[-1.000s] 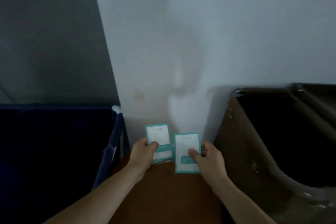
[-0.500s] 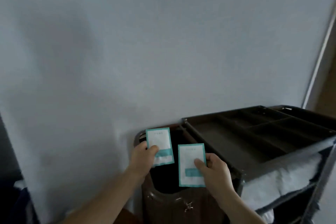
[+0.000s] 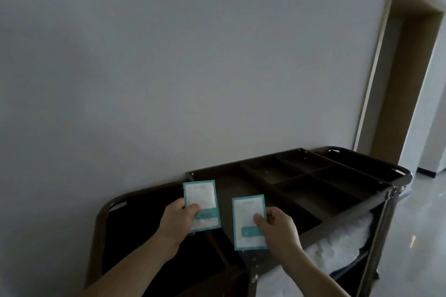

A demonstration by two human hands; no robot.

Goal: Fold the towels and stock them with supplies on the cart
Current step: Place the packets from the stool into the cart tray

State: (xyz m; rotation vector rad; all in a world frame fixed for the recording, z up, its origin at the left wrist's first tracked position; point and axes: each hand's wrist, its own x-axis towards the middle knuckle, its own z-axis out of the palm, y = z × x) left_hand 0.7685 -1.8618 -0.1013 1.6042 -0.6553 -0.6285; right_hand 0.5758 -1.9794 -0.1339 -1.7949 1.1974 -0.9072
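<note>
Over cart (image 3: 311,171), packets (image 3: 200,196) held upright, lengthwise

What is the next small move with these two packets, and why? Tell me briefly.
Probably carry both packets forward and lay them in the cart's top tray. The left hand pinches the left packet, the right hand the right packet, both held near its dark compartments, which look empty; white towels already lie on the shelf below.

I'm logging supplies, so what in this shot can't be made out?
Head view, packet print: too small and blurred on the left packet and right packet.
Head view, white towels: partly hidden under the cart tray; count unclear.
Head view, dark bag: interior lost in shadow.
</note>
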